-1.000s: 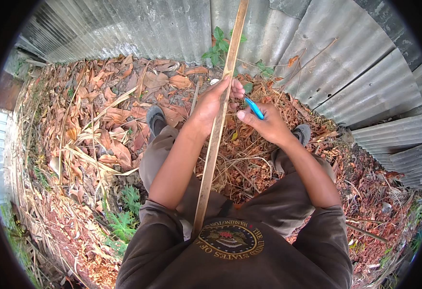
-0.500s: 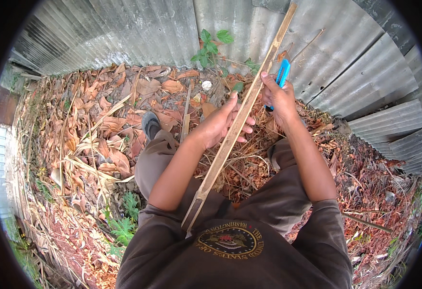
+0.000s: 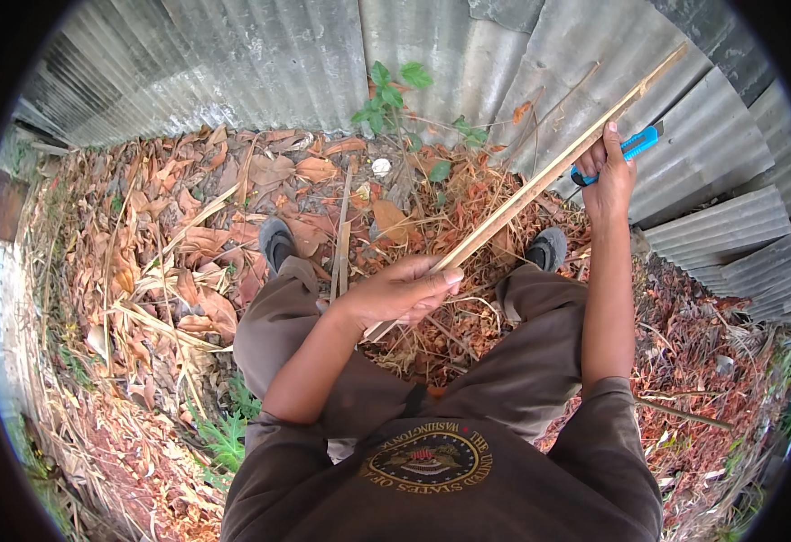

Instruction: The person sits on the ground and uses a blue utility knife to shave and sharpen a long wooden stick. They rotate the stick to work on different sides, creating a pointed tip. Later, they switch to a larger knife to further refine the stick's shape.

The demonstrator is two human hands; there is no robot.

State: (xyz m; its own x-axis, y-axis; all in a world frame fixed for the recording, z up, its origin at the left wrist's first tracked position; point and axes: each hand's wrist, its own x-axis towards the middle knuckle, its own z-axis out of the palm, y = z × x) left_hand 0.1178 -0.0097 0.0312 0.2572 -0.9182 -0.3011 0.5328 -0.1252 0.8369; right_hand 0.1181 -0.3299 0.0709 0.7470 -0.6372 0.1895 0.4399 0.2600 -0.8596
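Observation:
A long, split bamboo strip [image 3: 540, 183] slants across the view from near my lap up to the upper right. My left hand [image 3: 403, 291] is closed around its lower part, thumb on top. At the right, my right hand [image 3: 609, 185] grips a blue utility knife [image 3: 637, 143], whose dark blade end points up and to the right. The thumb and fingertips of that hand also touch the strip's far side, though whether they pinch it is hard to tell. Toward its upper end the strip looks thin and pale.
Corrugated metal sheets [image 3: 233, 72] form a fence ahead and on the right. Dry brown leaves [image 3: 206, 239] and fibres cover the ground. A small green plant [image 3: 382, 99] grows by the fence. Other flat strips [image 3: 342, 244] lie beside my left shoe [image 3: 276, 242]. My right shoe [image 3: 547, 248] rests on litter.
The strip has swung toward the right and tilted lower. My left hand, loosely spread before, has closed around it. My right hand has moved right with the knife, which now leans rightward.

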